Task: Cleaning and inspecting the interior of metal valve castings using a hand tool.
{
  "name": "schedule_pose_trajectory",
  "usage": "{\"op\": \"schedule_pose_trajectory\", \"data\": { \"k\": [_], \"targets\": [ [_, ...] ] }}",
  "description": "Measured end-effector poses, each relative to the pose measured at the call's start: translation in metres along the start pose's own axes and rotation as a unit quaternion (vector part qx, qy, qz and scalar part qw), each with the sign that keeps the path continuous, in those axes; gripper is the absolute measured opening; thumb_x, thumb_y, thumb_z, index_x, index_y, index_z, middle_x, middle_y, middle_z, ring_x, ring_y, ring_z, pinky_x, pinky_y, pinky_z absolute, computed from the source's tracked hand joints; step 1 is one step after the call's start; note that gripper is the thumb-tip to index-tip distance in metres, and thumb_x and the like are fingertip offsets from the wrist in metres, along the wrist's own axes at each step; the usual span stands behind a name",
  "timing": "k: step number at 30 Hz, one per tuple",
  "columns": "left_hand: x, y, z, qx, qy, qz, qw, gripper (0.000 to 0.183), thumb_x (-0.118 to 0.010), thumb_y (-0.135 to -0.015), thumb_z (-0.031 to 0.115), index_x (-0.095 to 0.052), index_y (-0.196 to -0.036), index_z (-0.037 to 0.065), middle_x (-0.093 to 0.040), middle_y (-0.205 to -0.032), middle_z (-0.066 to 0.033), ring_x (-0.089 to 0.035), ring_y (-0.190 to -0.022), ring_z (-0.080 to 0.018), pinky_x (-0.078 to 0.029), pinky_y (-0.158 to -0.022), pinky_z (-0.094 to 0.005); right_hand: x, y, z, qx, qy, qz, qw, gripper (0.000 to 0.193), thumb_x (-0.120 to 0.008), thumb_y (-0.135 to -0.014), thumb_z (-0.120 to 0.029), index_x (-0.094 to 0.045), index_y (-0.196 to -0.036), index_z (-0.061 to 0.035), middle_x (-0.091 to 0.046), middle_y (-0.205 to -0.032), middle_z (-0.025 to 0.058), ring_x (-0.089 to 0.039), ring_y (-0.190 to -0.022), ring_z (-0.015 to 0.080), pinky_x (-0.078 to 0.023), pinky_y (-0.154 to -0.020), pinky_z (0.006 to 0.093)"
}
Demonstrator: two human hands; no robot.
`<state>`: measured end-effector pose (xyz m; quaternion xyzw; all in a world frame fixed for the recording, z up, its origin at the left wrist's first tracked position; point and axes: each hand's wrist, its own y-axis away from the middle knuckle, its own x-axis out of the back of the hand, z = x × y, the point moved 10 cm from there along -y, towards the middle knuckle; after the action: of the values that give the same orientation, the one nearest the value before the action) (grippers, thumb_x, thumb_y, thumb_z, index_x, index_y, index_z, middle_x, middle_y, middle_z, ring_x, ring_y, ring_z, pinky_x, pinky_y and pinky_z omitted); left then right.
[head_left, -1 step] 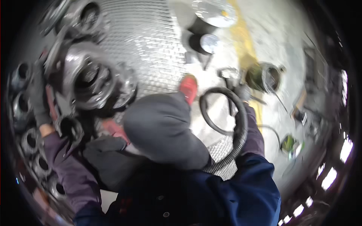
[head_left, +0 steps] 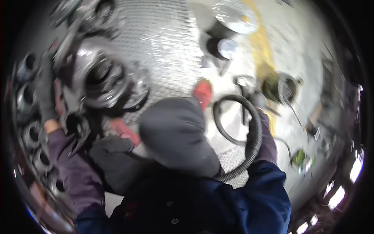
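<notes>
My right hand [head_left: 257,100], in a grey glove, is closed at a dark T-shaped tool [head_left: 244,87] with a light round end. Blur hides the tool's exact kind. A black ribbed hose [head_left: 255,136] loops beside my right forearm and runs back to my lap. My left hand [head_left: 46,91], in a dark grey glove, reaches far left between a row of ring-shaped metal parts [head_left: 28,97] and a large round metal housing [head_left: 102,76]. Its fingers are smeared, so I cannot see whether they hold anything. A smaller dark metal ring [head_left: 76,124] lies beside my left wrist.
Patterned metal plate [head_left: 159,46] covers the floor ahead. An open drum-like container [head_left: 278,87] stands beyond my right hand. Ahead are a round shiny lid-like thing [head_left: 235,15] and a small cylinder [head_left: 226,48]. A yellow line [head_left: 263,46] crosses the floor. My red shoe [head_left: 203,93] stands between.
The whole view has shifted a little, so the floor and parts appear slightly farther right and lower. Both hands keep about the same places among the things around them.
</notes>
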<state>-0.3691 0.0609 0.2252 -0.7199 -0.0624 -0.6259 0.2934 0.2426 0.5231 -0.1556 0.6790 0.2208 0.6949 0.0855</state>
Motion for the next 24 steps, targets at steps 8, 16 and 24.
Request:
{"op": "schedule_pose_trajectory", "data": {
  "k": [8,16,24],
  "targets": [
    [-0.013,-0.007,0.022,0.196,0.219,0.021,0.956,0.038,-0.054,-0.094,0.027,-0.058,-0.124,0.006,-0.064,-0.117,-0.0112,-0.061,-0.106,-0.0167,-0.048,-0.088,-0.0287,-0.017,-0.058,0.074,-0.033,-0.103,0.023,0.994,0.042,-0.055,-0.075,-0.030,-0.063,-0.099,0.0043,-0.065,-0.096,0.0252,-0.060,-0.089,0.0394,-0.045,-0.084,0.0420],
    [0.037,-0.027,0.072,0.142,0.075,0.039,0.986,0.043,-0.056,-0.089,0.041,-0.060,-0.122,0.013,-0.064,-0.114,-0.0137,-0.056,-0.113,-0.0275,-0.042,-0.096,-0.0366,0.129,0.083,-0.040,0.157,-0.513,0.041,0.843,0.019,-0.046,-0.091,-0.016,-0.057,-0.102,-0.0045,-0.057,-0.087,0.0048,-0.054,-0.070,0.0138,-0.047,-0.058,0.0265],
    [0.035,-0.027,0.078,0.151,0.184,-0.051,0.970,0.048,-0.060,-0.086,0.040,-0.057,-0.125,0.013,-0.065,-0.112,-0.0142,-0.060,-0.107,-0.0297,-0.046,-0.091,-0.0364,0.359,0.267,-0.266,0.585,-0.181,0.136,0.779,0.042,-0.044,-0.093,-0.006,-0.044,-0.134,0.0015,-0.064,-0.100,0.0099,-0.047,-0.061,0.0040,-0.033,-0.046,0.0160]
  ]
}}
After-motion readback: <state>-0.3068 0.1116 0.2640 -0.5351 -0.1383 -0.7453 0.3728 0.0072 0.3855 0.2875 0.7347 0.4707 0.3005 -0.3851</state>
